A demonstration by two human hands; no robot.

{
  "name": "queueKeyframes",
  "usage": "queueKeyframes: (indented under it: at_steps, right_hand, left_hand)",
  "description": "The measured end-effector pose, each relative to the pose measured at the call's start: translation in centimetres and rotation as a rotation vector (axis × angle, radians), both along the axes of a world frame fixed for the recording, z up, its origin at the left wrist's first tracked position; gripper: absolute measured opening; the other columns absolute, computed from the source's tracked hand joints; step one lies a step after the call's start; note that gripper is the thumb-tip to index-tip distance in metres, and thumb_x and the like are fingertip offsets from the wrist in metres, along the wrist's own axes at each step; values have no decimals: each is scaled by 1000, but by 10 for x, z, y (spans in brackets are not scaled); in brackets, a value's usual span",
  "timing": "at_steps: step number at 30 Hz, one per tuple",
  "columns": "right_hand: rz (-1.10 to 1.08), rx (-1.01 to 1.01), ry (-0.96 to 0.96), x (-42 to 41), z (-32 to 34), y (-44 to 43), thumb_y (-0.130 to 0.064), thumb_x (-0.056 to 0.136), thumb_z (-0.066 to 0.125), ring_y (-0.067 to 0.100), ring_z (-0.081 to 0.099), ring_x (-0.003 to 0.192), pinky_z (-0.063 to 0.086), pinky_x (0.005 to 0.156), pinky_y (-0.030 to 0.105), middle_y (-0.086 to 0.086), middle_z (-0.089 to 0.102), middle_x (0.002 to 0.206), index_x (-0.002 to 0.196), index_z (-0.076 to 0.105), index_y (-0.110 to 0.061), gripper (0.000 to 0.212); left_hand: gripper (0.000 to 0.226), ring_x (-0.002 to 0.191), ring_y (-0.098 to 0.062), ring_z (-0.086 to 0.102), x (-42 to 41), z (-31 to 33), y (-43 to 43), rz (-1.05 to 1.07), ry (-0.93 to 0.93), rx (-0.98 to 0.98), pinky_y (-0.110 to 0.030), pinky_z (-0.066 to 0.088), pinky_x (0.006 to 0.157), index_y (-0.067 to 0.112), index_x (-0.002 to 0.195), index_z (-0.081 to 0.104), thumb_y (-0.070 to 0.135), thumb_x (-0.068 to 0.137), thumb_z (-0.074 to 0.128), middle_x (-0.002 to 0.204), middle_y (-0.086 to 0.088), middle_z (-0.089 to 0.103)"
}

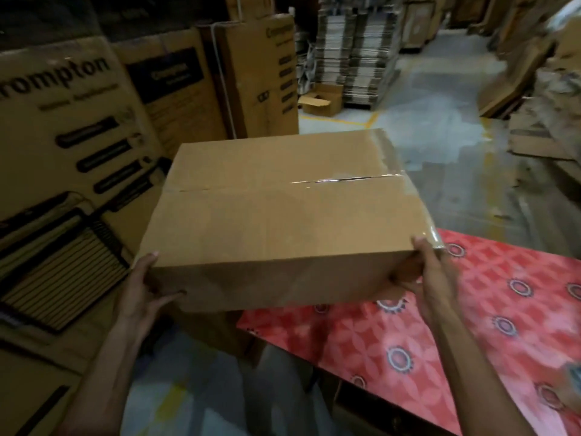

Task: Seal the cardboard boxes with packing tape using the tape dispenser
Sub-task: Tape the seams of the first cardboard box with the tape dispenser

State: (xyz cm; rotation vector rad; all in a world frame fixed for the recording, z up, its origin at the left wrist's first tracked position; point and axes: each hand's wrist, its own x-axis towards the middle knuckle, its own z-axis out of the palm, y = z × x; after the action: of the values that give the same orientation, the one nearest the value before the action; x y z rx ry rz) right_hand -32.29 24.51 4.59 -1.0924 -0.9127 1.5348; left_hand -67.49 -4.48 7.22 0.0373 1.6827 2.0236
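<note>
A plain brown cardboard box [283,215] is held up in front of me, off the table's left end. Clear packing tape [405,184] runs along its right edge and over part of the centre seam. My left hand [141,287] grips the box's near left corner, thumb on the front face. My right hand [427,272] grips the near right corner, fingers curled round the side. No tape dispenser shows in this view.
A table with a red patterned cloth [471,325] lies at the lower right. Tall printed cartons [69,152] stand close on the left. Stacks of flat cardboard [355,51] and a small open box [320,100] sit across the grey floor behind.
</note>
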Motion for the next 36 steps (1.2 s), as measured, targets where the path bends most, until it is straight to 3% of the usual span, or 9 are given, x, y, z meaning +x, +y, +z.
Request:
queueKeyframes:
  at_steps: [3, 6, 9, 12, 20, 24, 28, 32, 36]
  right_hand:
    - [119, -8, 4, -81, 4, -3, -38, 84, 76, 21, 61, 69, 59, 60, 53, 5, 60, 74, 88, 60, -19, 25]
    - [218, -4, -22, -161, 6, -7, -42, 81, 77, 27, 57, 80, 55, 61, 66, 9, 54, 79, 86, 56, -19, 32]
    - [263, -8, -52, -237, 6, -10, -38, 87, 74, 25, 54, 72, 51, 63, 72, 5, 50, 74, 91, 52, -15, 32]
    - [276, -12, -93, -301, -3, -8, -38, 87, 73, 26, 54, 67, 51, 60, 74, 6, 48, 75, 86, 49, -15, 34]
    - [223, -30, -195, -346, -33, 27, -38, 91, 68, 32, 60, 84, 57, 59, 65, 12, 52, 91, 94, 48, -17, 29]
    - [258, -3, -210, -360, -47, 37, -36, 100, 58, 35, 57, 104, 59, 64, 60, 8, 53, 110, 113, 45, -14, 29]
    - [257, 111, -282, -374, -57, 59, -40, 101, 54, 32, 54, 114, 60, 67, 57, 12, 49, 136, 137, 39, -17, 45]
    - [448, 199, -326, -426, -47, 50, -32, 88, 58, 26, 58, 91, 55, 77, 45, 9, 57, 103, 118, 50, -13, 37]
    - [712, 188, -405, -473, -59, -3, -22, 85, 56, 36, 63, 112, 56, 94, 51, 11, 62, 119, 134, 51, -17, 50]
  left_hand:
    - [10, 111, -24, 56, -43, 6, -36, 82, 5, 18, -52, 50, 88, 29, 107, 62, 32, 99, 55, 115, 2, 61]
    - [32, 125, -28, 52, -90, 4, -66, 147, 1, 19, -52, 50, 88, 27, 127, 58, 37, 96, 59, 135, -4, 57]
    - [35, 130, -27, 46, -137, -1, -85, 195, -6, 10, -53, 48, 93, 27, 130, 53, 37, 97, 58, 137, -2, 52]
    - [52, 131, -29, 45, -186, -11, -92, 231, -20, -4, -51, 52, 86, 25, 142, 49, 41, 94, 62, 141, -4, 49]
    - [45, 114, -22, 58, -240, -48, -69, 127, -21, -124, -50, 57, 86, 20, 130, 61, 41, 91, 69, 121, 2, 63]
    - [53, 123, -29, 54, -244, -73, -62, 167, -93, -126, -55, 55, 93, 15, 137, 58, 36, 91, 71, 135, -5, 57]
    - [47, 117, -27, 59, -225, -83, -53, 243, -126, -146, -49, 54, 91, 14, 131, 64, 37, 90, 71, 126, -5, 64]
    - [24, 107, -23, 59, -172, -97, -29, 278, -102, -145, -41, 50, 86, 16, 120, 65, 26, 98, 62, 117, -4, 63]
    - [25, 102, -22, 66, -139, -116, 4, 229, 10, -202, -42, 55, 90, 25, 121, 65, 27, 97, 65, 123, -10, 66]
